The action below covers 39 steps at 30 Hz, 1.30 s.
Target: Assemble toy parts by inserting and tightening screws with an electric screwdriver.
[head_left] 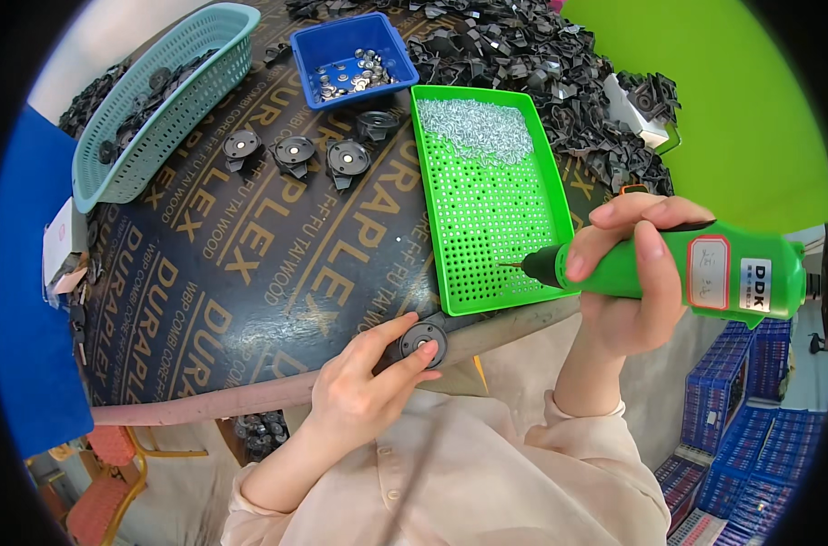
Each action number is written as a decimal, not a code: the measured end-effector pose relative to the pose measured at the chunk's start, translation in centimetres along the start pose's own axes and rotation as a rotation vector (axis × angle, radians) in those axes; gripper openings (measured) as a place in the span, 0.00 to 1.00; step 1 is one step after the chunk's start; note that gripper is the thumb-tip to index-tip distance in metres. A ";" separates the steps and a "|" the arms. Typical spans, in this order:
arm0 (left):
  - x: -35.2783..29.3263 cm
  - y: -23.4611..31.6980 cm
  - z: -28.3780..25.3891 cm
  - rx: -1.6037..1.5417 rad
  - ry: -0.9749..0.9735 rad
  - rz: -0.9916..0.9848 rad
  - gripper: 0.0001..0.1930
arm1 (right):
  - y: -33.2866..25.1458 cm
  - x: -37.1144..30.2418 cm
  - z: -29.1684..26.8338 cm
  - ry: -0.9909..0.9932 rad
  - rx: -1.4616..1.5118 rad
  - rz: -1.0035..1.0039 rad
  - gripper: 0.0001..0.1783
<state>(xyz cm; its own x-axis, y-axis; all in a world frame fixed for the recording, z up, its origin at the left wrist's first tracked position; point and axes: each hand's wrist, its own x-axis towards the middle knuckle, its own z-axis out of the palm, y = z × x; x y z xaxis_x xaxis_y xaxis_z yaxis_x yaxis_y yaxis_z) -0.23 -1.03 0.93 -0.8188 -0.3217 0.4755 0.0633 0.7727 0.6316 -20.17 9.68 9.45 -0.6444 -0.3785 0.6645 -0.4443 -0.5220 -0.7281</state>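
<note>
At the table's near edge my left hand [364, 378] grips a round black plastic part [424, 344], a small metal piece showing at its centre. My right hand [637, 273] is wrapped round a green electric screwdriver [651, 264], its bit pointing left over the perforated end of a bright green tray [449, 264]. Silver screws [478, 127] lie heaped in that tray's far end. Left of the tray, several similar black parts stand on the table, one of them a round-topped part [348, 159] with a metal centre.
A blue bin [303, 68] with small round metal pieces stands at the back. To its left is a pale teal basket [168, 100] of black parts. A big pile of black parts [523, 59] covers the back right. Blue stacked boxes [751, 446] stand at lower right, beyond the table edge.
</note>
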 end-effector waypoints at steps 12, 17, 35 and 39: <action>-0.3 0.0 0.1 -0.030 0.021 -0.019 0.19 | 0.1 0.0 -0.1 -0.036 0.038 -0.007 0.09; -0.7 -0.7 0.6 -0.008 0.050 0.020 0.19 | 0.0 0.0 0.3 -0.028 -0.080 0.006 0.10; -1.0 -0.6 0.4 0.066 0.040 0.063 0.15 | -4.1 -2.9 3.4 -0.348 0.120 0.146 0.11; -0.9 -0.6 0.7 0.104 0.066 0.086 0.15 | -3.8 -1.9 3.0 -0.525 0.117 0.149 0.11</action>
<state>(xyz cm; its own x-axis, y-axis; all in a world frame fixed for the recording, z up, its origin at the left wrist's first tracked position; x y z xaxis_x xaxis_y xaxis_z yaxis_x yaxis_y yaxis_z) 0.08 -0.82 -0.24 -0.7736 -0.2844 0.5663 0.0696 0.8502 0.5219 -15.36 10.11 11.45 -0.2847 -0.7693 0.5720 -0.2807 -0.5036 -0.8170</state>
